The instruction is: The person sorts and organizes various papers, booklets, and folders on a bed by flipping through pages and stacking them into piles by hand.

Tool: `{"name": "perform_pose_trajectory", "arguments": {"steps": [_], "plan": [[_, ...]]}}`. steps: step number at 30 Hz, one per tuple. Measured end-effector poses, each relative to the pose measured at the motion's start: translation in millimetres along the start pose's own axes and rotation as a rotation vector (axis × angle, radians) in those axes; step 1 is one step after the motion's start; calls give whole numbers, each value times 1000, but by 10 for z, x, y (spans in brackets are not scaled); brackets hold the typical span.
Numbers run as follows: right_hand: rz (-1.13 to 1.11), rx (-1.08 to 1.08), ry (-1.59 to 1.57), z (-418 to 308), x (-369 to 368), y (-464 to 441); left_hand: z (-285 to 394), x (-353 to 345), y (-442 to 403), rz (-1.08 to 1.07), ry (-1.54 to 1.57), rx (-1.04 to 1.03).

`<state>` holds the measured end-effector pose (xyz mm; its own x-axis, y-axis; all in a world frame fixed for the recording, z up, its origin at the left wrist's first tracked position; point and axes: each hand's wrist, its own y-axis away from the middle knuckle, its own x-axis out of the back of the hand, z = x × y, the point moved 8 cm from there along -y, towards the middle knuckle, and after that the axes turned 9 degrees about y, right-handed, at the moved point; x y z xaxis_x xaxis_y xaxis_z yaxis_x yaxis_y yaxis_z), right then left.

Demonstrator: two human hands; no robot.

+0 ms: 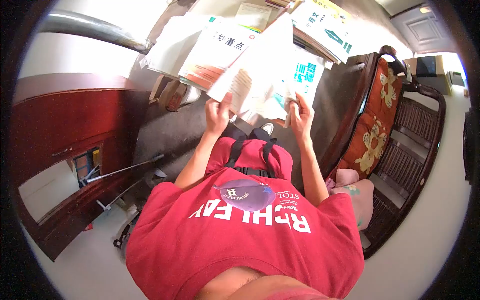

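In the head view an open booklet [239, 86] is held up over the near edge of the paper piles, its white pages blurred and partly glaring. My left hand [218, 116] pinches the lower left corner, thumb on the printed page. At the right edge my right hand [302, 117] is closed on the booklet's curled pages. Just behind it lie a white and orange workbook [220, 50] on the left and a white book with green lettering [306, 70] on the right. The bright glare hides most of the print.
A stack of books [325, 27] rises at the back right, with white papers [175, 45] at the left. To the right stands a wooden bench [415, 117] with orange flowered cushions [372, 142]. A dark red cabinet [75, 120] is on the left.
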<state>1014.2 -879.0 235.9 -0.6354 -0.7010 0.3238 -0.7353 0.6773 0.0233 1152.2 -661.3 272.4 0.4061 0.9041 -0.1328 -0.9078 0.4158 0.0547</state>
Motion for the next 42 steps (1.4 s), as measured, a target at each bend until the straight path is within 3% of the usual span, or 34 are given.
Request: {"name": "perform_pose_trajectory", "arguments": {"steps": [6,11,15,16,18,22,25,28,30,32,34,38,40,42], "plan": [[-108,-59,-42,-48,-650,-122,-4,430,-179,135,442,159],[-79,-68,-165,-222,-1061,-223,-313,785,-400,52,642,302],[-34,-63,-113,-277,-1278,-272,-514,1081,-660,162,396,323],[-37,-82,-115,-263,-1339,-288,-611,1180,-737,71,300,353],[-28,-95,-101,-263,-1415,-297,-857,1370,-763,66,75,534],[-38,-105,-110,-299,-1524,-299,-915,1503,-711,-33,139,552],[11,-92,26,-231,-1548,-287,-741,1812,-799,35,-95,370],[35,-23,248,-438,-1554,-263,-97,1873,-842,232,-414,-168],[30,28,366,-558,-1609,-241,164,1653,-885,77,-650,-276],[-35,79,487,-619,-1714,-221,331,1314,-905,-155,-733,-558],[17,69,481,-700,-1683,-183,148,1128,-939,-347,-811,-456],[229,-31,435,-605,-1333,-41,213,1026,-1017,-315,-737,-482],[332,54,678,-646,-1128,29,354,845,-1029,-324,-720,-547],[257,35,866,-538,-1038,59,391,526,-977,-509,-692,-556]]}}
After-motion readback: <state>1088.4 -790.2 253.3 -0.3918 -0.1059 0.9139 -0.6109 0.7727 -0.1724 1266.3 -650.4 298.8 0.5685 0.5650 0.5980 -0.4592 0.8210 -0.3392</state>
